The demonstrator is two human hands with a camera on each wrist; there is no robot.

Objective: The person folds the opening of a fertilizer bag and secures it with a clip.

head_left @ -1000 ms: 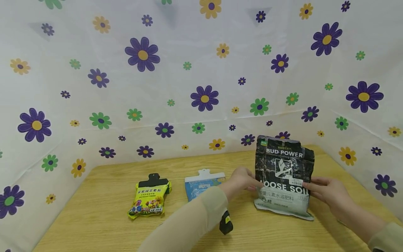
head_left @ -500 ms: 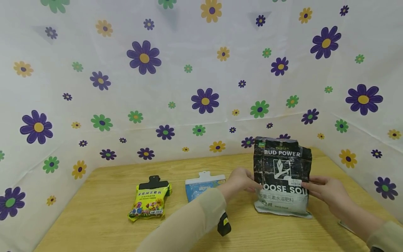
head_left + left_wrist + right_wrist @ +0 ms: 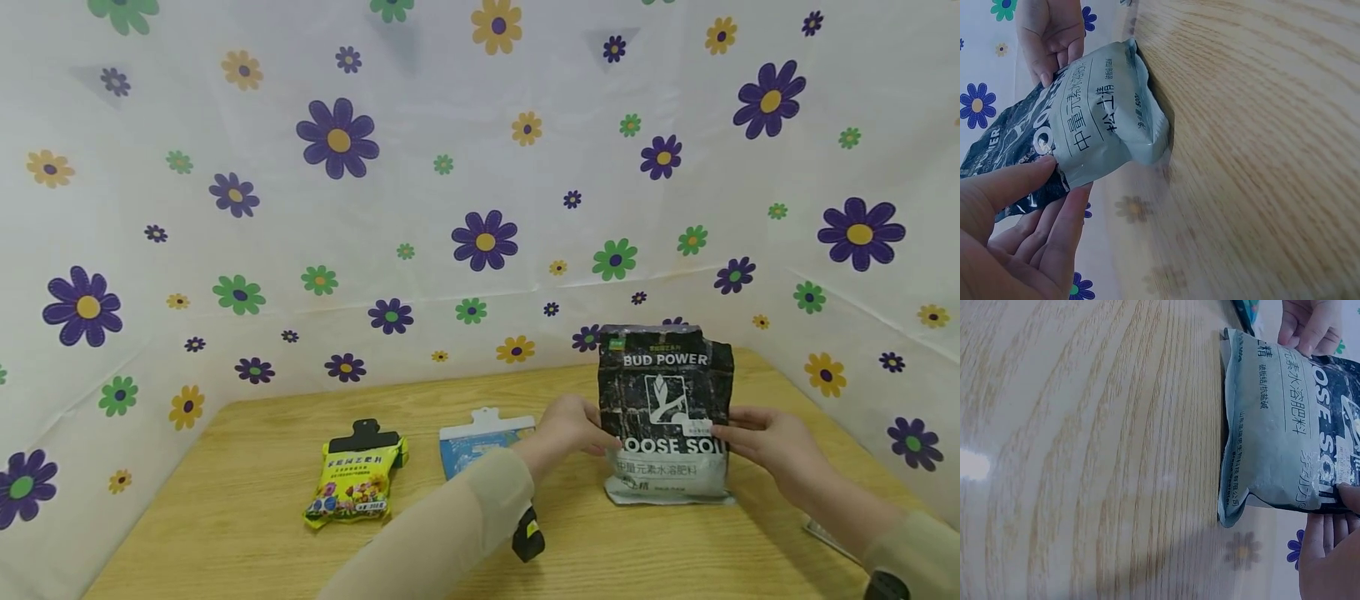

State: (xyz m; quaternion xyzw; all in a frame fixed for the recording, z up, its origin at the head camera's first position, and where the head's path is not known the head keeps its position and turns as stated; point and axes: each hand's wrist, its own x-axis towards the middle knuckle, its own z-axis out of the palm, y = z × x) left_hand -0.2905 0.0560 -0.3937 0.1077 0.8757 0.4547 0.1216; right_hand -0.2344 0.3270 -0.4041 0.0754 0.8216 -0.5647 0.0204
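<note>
A black and pale grey-green bag of loose soil fertilizer (image 3: 663, 417) stands upright at the right of the table, its printed front facing me. My left hand (image 3: 568, 429) pinches its left edge, and in the left wrist view the thumb (image 3: 1032, 177) presses the front with fingers behind. At the opposite edge, my right hand (image 3: 772, 442) holds the bag the same way, thumb in front. The bag's bottom seam (image 3: 1227, 437) is down at the tabletop in the right wrist view.
To the left lies a yellow flower-printed bag (image 3: 352, 483) with a black clip (image 3: 365, 437). A blue bag (image 3: 468, 450) with a white clip (image 3: 487, 422) is partly behind my left arm. A thin flat item (image 3: 828, 537) lies beside my right forearm. Flower-patterned cloth (image 3: 420, 208) surrounds the wooden table.
The bag has turned a little to sit squarer and shifted slightly left, both hands still on it. The thin flat item by my right forearm has come into view.
</note>
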